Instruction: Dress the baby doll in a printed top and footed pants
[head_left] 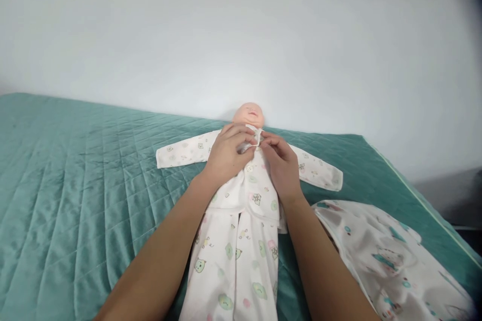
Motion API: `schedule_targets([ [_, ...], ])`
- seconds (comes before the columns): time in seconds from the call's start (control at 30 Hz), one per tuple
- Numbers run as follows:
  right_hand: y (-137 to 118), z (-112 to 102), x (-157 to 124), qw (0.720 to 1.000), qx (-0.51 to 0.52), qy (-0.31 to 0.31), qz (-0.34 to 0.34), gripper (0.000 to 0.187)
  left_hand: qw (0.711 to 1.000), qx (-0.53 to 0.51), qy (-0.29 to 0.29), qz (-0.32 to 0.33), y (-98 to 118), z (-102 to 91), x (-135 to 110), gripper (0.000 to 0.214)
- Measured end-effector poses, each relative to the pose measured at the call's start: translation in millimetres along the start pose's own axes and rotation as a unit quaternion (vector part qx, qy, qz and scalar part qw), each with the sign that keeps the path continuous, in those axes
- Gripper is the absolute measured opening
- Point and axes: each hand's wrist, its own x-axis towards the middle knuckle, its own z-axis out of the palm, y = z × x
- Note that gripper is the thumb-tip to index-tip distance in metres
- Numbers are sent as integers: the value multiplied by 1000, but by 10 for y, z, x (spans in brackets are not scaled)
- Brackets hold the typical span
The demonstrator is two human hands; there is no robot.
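A baby doll [250, 113] lies on its back, dressed in a white printed jacket [258, 198] and matching trousers [226, 261]. Both jacket sleeves stretch out to the sides. At the doll's upper chest, my left hand [230, 153] pinches the front edge of the jacket near the collar, its fingers curved over the cloth. Close beside it, my right hand [279, 160] pinches the opposite edge just below the neck. A button [249, 168] shows lower on the jacket front. Whether a button sits between my fingertips is hidden.
A teal quilted cover [94, 180] lies under the doll. On the right is a crumpled white cloth [384, 256] with an animal print, close to my right forearm. A white wall [241, 50] rises right behind the doll's head. The cover's piped edge [417, 190] runs along the right.
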Motion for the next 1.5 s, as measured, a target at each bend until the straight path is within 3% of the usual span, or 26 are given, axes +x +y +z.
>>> schedule_targets([
  [0.2,49,-31,-168,999,-26,-15,-16,12,1000,-11,15,6,7,2,-59,15],
  [0.4,5,-116,-535,995,-69,-68,-15,38,999,-25,-7,-27,40,-83,-292,21],
  [0.6,-97,-94,-593,997,-67,-40,-4,20,994,-87,-18,-63,42,-201,-545,19],
  [0.73,-149,-62,-551,997,-57,-44,3,13,991,-103,-11,-83,47,-223,-529,13],
  [1.23,-189,-88,-544,992,-95,-82,1,6,959,-219,-5,-180,67,-267,-517,27],
  [1.5,-217,-78,-550,993,-89,-77,9,6,982,-111,39,-146,39,-236,-517,19],
])
